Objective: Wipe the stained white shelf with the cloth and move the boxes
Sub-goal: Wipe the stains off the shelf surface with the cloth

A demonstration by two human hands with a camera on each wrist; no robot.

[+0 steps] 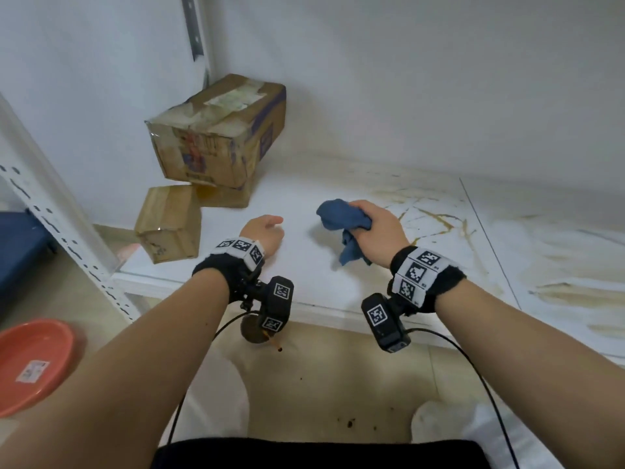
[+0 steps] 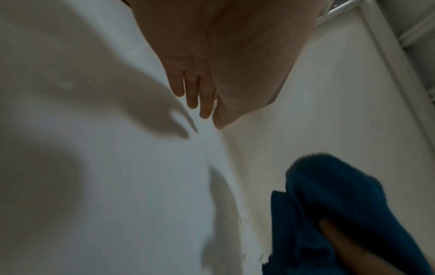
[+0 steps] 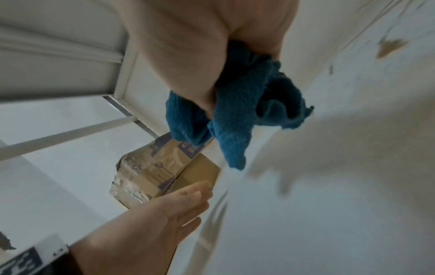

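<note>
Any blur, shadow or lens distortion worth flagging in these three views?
Head view: sharp, wide-angle bending of the shelf edges. Left wrist view: dim, left hand casts soft shadows. Right wrist view: motion-smeared around the cloth and right hand.

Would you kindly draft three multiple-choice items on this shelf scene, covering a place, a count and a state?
1. Where do the brown stains lie on the white shelf board?
A. Right of the cloth
B. Under the boxes only
C. Nowhere

2. How many brown cardboard boxes are on the shelf?
A. One
B. Two
C. Four

3. What is the right hand doing?
A. Resting open
B. Lifting a box
C. Gripping the crumpled blue cloth

Answers:
1 A: brown stains streak the white shelf board right of the crumpled blue cloth.
2 B: a large taped box leans on a small plain box.
3 C: the right hand grips the cloth; the left hand holds nothing.
</note>
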